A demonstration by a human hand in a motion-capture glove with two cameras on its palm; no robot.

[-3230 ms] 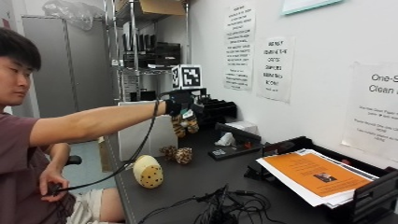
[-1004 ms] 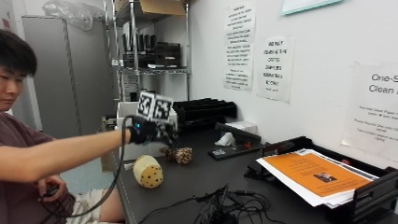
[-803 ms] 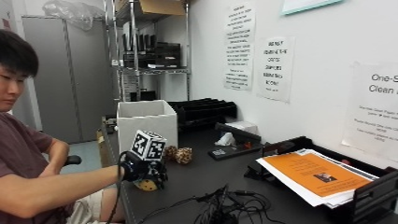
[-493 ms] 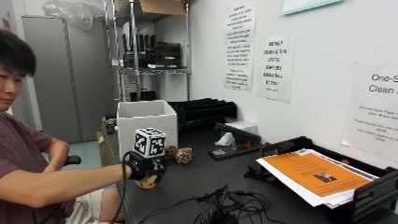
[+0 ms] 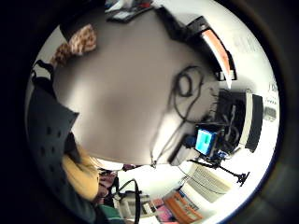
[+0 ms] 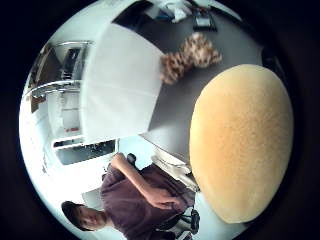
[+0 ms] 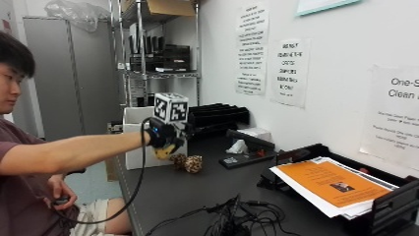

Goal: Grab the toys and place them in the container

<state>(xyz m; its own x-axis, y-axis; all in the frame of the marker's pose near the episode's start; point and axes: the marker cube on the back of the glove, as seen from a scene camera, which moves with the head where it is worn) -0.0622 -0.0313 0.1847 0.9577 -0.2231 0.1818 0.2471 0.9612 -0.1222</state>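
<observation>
In the outside view my gloved right hand point(image 7: 164, 138) grips a yellow oval toy point(image 7: 163, 150) and holds it in the air above the dark table point(image 7: 190, 196), just in front of the white container point(image 7: 136, 147). The thumb side palm view shows this yellow toy point(image 6: 240, 145) large and close to the palm, with the white container point(image 6: 120, 85) beyond it. A brown spotted plush toy point(image 7: 187, 162) lies on the table beside the container, below and right of my hand; it also shows as the spotted plush toy point(image 6: 192, 57) and the spotted plush toy point(image 5: 77, 42).
A tangle of black cables point(image 7: 232, 221) lies near the table's front edge. Black paper trays with an orange sheet point(image 7: 327, 184) stand at the right. A black stapler-like device point(image 7: 245, 147) and black organisers point(image 7: 213, 115) sit by the wall. A metal shelf point(image 7: 157, 54) rises behind the container.
My hand dropped from above the container to the yellow toy on the table, closed round it and has lifted it up toward the container. The spotted plush stayed put.
</observation>
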